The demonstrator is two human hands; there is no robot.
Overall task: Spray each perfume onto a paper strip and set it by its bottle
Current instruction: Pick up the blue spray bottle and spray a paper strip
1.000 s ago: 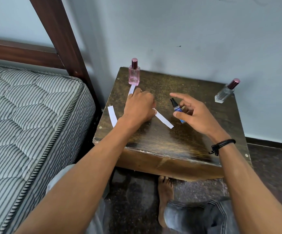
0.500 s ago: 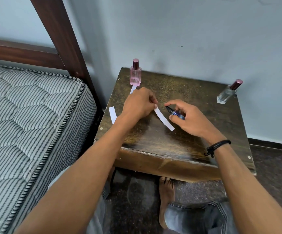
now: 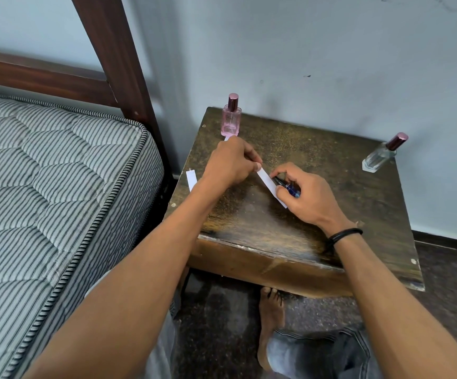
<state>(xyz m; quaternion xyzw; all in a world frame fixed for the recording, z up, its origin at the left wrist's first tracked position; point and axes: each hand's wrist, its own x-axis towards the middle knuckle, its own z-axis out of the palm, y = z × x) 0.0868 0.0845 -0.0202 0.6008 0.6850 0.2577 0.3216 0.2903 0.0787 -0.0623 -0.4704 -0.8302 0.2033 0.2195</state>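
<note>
On a dark wooden table (image 3: 345,214), my left hand (image 3: 230,162) pinches the upper end of a white paper strip (image 3: 268,184) lying flat. My right hand (image 3: 304,195) grips a small blue perfume vial (image 3: 287,186) with a black tip, held low and nearly flat, its tip at the strip. A pink perfume bottle (image 3: 231,117) stands at the back left, with a strip's end (image 3: 226,138) showing just below it behind my left hand. A clear bottle (image 3: 380,157) with a dark red cap stands at the back right. Another strip (image 3: 191,180) lies at the table's left edge.
A striped mattress (image 3: 44,201) and dark wooden bed frame (image 3: 118,56) sit close on the left. A pale wall (image 3: 331,64) backs the table. My bare foot (image 3: 271,324) and jeans-clad knee (image 3: 317,354) are under the table's front edge.
My right hand closed on the blue vial, tipped it over and brought it left to the strip. My left hand shifted slightly and kept hold of the strip's upper end.
</note>
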